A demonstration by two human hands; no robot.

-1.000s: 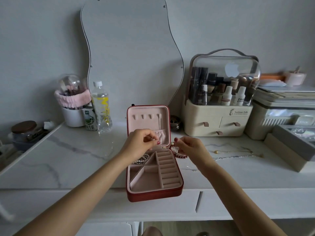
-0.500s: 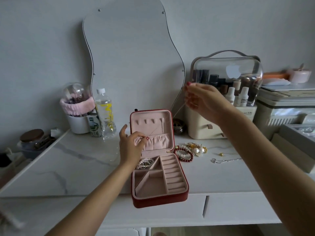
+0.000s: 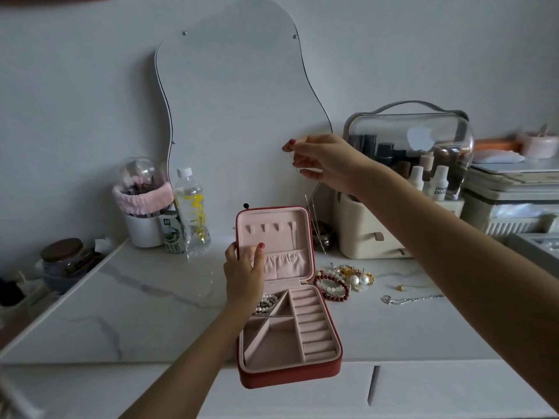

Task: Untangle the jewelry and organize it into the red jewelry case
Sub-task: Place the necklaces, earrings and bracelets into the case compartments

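Early yet: beads (image 3: 266,304) lie in the case (image 3: 320,375). Right grip (image 3: 320,160) pinches a chain (image 3: 307,201) aloft; left grip (image 3: 243,272) clasps the lid (image 3: 273,214). Below the right grip, a tangle (image 3: 344,281) waits on the surface (image 3: 151,313).

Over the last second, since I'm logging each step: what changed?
The right hand lifted from beside the red jewelry case to above it, pinching a thin chain that now dangles. The left hand shifted to hold the open lid's left edge. The case and beaded bracelets stayed put.
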